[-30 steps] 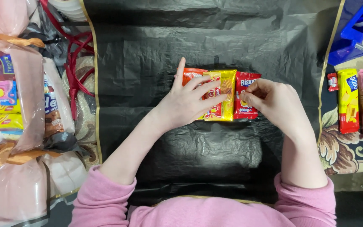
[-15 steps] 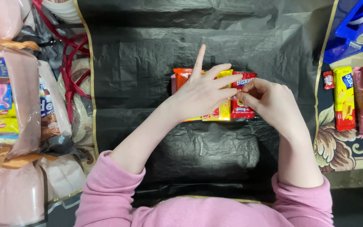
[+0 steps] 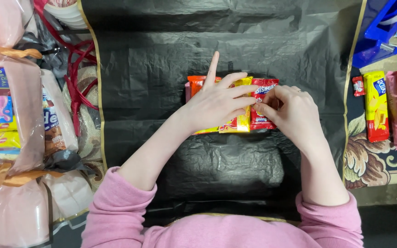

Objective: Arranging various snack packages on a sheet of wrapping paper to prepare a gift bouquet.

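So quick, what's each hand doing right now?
Left hand: open, fingers spread flat on the yellow snack packet.
Right hand: fingers pinching the red snack packet.

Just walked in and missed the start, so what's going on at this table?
A person in pink sleeves is lining up snack packets on a black plastic sheet. The left hand lies flat over the orange packet and the yellow packet, index finger raised. The right hand pinches the red packet beside them. More packets lie at the right.

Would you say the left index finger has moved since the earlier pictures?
Yes. The left hand lifted its index finger off the packets; it now points up over the black sheet.
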